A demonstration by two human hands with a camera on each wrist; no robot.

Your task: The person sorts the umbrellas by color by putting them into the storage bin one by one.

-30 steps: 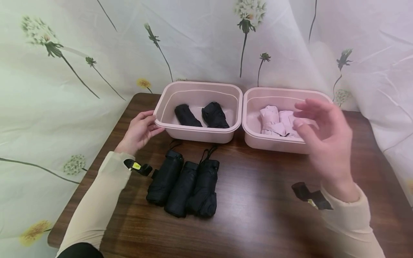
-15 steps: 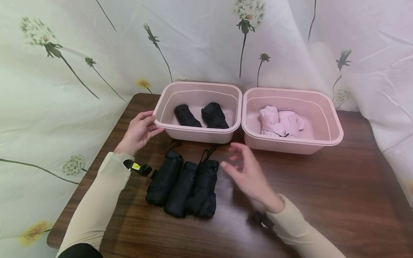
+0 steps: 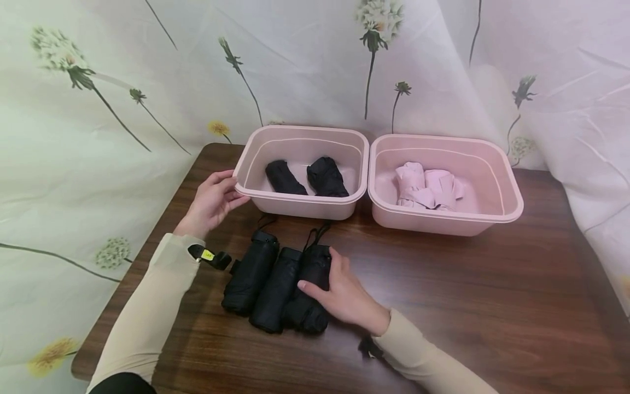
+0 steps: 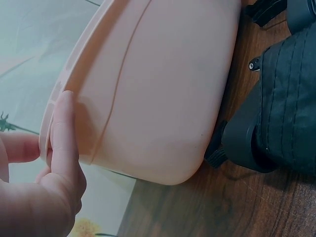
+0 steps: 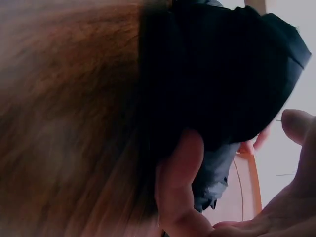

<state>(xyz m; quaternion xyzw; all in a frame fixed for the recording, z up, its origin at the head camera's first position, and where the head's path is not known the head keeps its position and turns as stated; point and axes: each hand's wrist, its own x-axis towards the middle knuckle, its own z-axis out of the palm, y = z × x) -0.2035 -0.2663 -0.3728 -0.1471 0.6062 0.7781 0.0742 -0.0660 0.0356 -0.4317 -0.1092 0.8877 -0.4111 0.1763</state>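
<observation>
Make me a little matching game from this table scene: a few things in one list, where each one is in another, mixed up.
Things:
1. left hand
2. right hand
3. pink folded umbrellas
4. two black folded umbrellas

Places:
A. inside the right pink tub
B. inside the left pink tub
C. on the rightmost of three black umbrellas on the table
D. on the left tub's rim

Pairs: 1-D, 2-C, 3-A, 4-B
</observation>
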